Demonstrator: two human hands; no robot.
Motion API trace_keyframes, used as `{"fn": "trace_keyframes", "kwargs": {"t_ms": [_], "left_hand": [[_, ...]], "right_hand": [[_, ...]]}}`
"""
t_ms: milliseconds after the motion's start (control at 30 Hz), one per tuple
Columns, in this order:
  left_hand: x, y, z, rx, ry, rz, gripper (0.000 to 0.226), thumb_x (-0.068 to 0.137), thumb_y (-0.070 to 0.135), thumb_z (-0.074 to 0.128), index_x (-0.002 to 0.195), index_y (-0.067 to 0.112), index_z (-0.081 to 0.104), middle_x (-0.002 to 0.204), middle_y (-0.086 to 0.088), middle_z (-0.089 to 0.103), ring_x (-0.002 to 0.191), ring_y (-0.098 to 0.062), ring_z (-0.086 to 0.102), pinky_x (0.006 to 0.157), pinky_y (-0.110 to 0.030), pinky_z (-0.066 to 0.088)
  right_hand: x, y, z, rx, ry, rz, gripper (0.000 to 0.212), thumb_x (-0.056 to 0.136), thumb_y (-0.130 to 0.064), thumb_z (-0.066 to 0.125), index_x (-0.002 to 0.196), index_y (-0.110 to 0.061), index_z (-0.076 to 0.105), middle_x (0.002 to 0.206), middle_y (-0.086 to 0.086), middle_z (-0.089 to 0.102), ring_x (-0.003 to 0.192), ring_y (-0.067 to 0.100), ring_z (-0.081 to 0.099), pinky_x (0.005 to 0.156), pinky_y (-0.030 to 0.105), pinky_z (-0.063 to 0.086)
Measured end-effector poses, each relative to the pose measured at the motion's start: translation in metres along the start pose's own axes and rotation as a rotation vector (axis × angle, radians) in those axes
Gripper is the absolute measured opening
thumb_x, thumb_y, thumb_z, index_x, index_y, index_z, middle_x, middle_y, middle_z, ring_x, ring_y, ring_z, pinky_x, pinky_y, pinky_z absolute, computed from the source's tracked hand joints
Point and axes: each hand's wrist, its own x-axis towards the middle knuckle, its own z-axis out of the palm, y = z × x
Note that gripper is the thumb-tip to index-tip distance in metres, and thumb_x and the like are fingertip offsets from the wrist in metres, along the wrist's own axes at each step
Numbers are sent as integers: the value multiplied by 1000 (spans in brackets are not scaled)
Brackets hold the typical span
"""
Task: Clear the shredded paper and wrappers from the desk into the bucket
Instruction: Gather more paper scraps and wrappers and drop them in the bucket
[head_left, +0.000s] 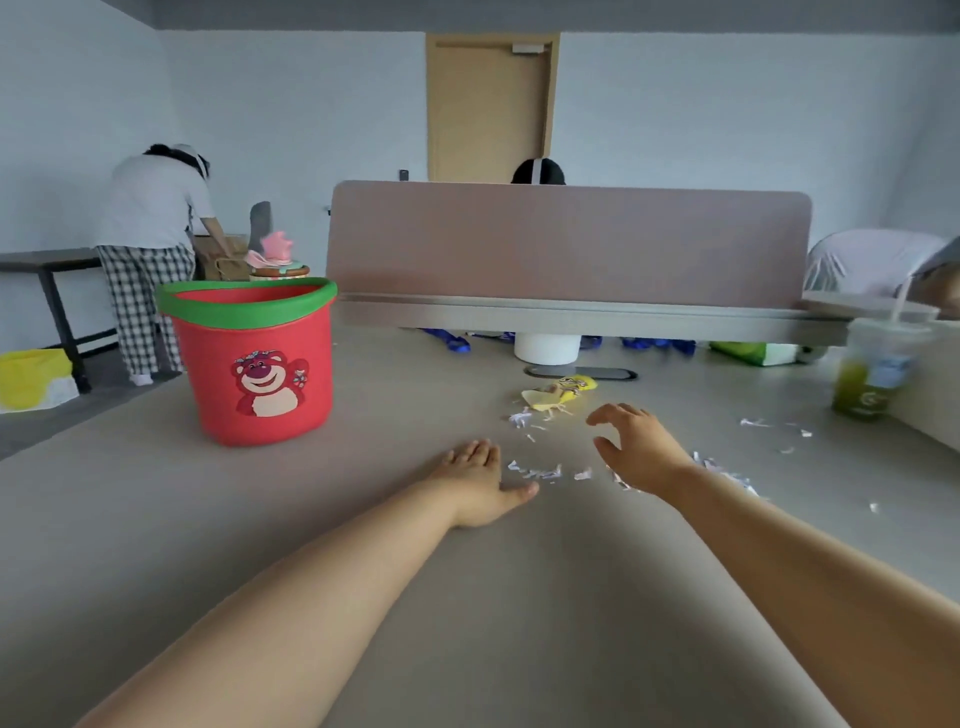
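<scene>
A red bucket (260, 364) with a green rim and a pink bear picture stands on the grey desk (363, 571) at the left. White shredded paper (537, 472) lies scattered in front of my hands, with more shreds (769, 425) further right. A yellow wrapper (558, 395) lies beyond them. My left hand (480, 483) rests flat on the desk, fingers apart, just left of the shreds. My right hand (636, 447) hovers above the paper with curled, spread fingers, holding nothing.
A plastic cup of green drink (872, 376) with a straw stands at the right. A pinkish divider panel (566, 244) closes the desk's far side, with a white cylinder (546, 347), blue wrappers (452, 340) and a green packet (748, 352) below it. One person stands at the far left, another sits behind the divider.
</scene>
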Motion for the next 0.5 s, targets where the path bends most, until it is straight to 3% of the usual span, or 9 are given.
{"fn": "trace_keyframes", "kwargs": {"t_ms": [267,367,500], "left_hand": [[30,96,7,-14,-17,206,85,90,63,21,146,10,-14,157,-6,-17,146,-20,-11,119,-39,-2],[38,129,9,-34,-15,260,84,90,62,23,146,12,-16,155,-8,-22,146,-21,-14,119,-40,-3],[51,160,13,-6,-14,283,82,90,63,22,147,15,-12,157,-8,-16,146,-22,-12,119,-40,-2]], "right_hand": [[-68,100,-59,-126,54,298,39,89,-34,51,127,-22,47,138,5,48,128,27,40,105,44,38],[-100,134,-78,-256,46,501,61,87,-51,46,139,-21,31,151,4,29,140,29,20,111,50,26],[-132,173,-96,-296,61,905,83,83,-67,33,145,-16,11,158,9,-1,144,33,-8,115,55,5]]}}
